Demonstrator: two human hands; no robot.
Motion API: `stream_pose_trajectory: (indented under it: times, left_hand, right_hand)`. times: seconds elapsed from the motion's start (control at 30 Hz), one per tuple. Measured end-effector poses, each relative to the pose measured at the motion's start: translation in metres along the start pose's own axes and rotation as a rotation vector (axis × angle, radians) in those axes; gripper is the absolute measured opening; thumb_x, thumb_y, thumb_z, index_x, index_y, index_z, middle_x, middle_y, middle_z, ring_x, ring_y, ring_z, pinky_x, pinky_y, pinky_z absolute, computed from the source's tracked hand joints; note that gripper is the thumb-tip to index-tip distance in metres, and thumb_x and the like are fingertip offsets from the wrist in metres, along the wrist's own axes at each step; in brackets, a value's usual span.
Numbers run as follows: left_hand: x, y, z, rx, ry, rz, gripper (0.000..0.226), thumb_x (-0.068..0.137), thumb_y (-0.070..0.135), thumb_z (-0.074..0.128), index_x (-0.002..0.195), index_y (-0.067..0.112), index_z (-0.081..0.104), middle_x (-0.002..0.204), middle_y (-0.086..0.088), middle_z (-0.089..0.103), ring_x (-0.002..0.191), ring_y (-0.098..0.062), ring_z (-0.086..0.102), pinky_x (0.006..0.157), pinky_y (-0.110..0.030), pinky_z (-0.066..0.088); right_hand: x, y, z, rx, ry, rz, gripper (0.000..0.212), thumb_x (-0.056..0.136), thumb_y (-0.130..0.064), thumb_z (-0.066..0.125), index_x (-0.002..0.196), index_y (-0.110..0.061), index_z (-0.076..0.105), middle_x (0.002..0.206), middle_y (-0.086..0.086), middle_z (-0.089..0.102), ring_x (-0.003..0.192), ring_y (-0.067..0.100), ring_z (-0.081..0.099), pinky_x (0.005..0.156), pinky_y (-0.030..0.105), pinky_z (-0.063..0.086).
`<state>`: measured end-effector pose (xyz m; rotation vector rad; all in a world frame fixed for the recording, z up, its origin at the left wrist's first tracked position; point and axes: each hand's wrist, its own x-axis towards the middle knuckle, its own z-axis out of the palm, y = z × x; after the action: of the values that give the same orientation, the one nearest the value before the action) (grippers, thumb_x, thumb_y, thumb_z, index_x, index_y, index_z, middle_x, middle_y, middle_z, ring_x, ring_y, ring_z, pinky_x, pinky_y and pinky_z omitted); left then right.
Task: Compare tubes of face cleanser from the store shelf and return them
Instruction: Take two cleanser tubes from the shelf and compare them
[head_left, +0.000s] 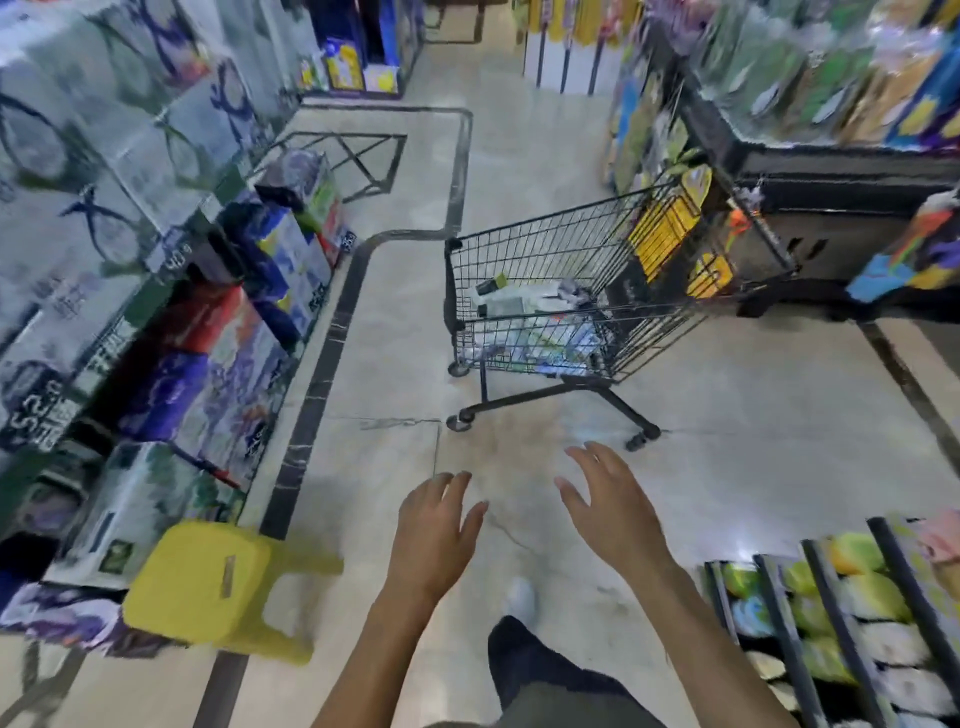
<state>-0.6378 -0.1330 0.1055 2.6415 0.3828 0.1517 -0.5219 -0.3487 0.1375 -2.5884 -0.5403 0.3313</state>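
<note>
My left hand (434, 530) and my right hand (608, 506) are both stretched out in front of me over the floor, fingers relaxed and spread, holding nothing. A black wire shopping cart (571, 249) stands ahead of them in the aisle, with several white and green packages (524, 299) lying in its basket. I see no tube of face cleanser that I can make out; the picture is blurred.
Stacked boxed goods (208, 332) line the left side of the aisle, with a yellow plastic stool (208, 582) on the floor before them. A dark shelf unit (831, 171) stands at right, and a rack of packets (831, 613) at the lower right. My leg and white shoe (522, 597) show below.
</note>
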Motion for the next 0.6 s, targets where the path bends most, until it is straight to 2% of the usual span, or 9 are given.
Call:
stream_pose_trajectory:
  times: [0.13, 0.27, 0.4, 0.6]
  left_hand:
    - [0.11, 0.011, -0.005, 0.032, -0.022, 0.031, 0.053, 0.1, 0.051, 0.043, 0.134, 0.014, 0.061, 0.124, -0.008, 0.067, 0.109, -0.031, 0.063, 0.092, -0.043, 0.052]
    - [0.214, 0.019, -0.011, 0.041, -0.012, 0.078, 0.057, 0.1, 0.054, 0.037, 0.133, 0.013, 0.061, 0.121, -0.008, 0.066, 0.108, -0.032, 0.063, 0.091, -0.045, 0.053]
    - [0.289, 0.015, -0.004, 0.017, 0.0, 0.083, 0.057, 0.098, 0.053, 0.039, 0.132, 0.013, 0.061, 0.12, -0.008, 0.066, 0.107, -0.033, 0.063, 0.09, -0.046, 0.054]
    - [0.384, -0.025, 0.025, -0.039, -0.112, 0.027, 0.046, 0.101, 0.045, 0.053, 0.139, 0.019, 0.056, 0.126, -0.003, 0.063, 0.116, -0.028, 0.058, 0.096, -0.044, 0.049]
  right_hand:
    - [0.062, 0.017, -0.008, 0.014, -0.04, 0.047, 0.05, 0.105, -0.048, 0.046, 0.152, -0.029, 0.045, 0.163, -0.003, 0.034, 0.152, 0.015, 0.027, 0.118, 0.031, 0.031]
    - [0.121, 0.036, -0.011, 0.034, -0.077, 0.089, 0.05, 0.104, -0.051, 0.043, 0.151, -0.032, 0.045, 0.163, -0.006, 0.034, 0.151, 0.013, 0.028, 0.118, 0.029, 0.03]
    - [0.182, 0.045, -0.014, 0.044, -0.097, 0.144, 0.05, 0.105, -0.05, 0.044, 0.15, -0.031, 0.045, 0.162, -0.008, 0.035, 0.15, 0.011, 0.028, 0.119, 0.029, 0.03]
    - [0.303, 0.043, -0.013, 0.037, -0.116, 0.175, 0.047, 0.104, -0.046, 0.048, 0.148, -0.028, 0.049, 0.158, -0.006, 0.04, 0.146, 0.013, 0.035, 0.115, 0.032, 0.037]
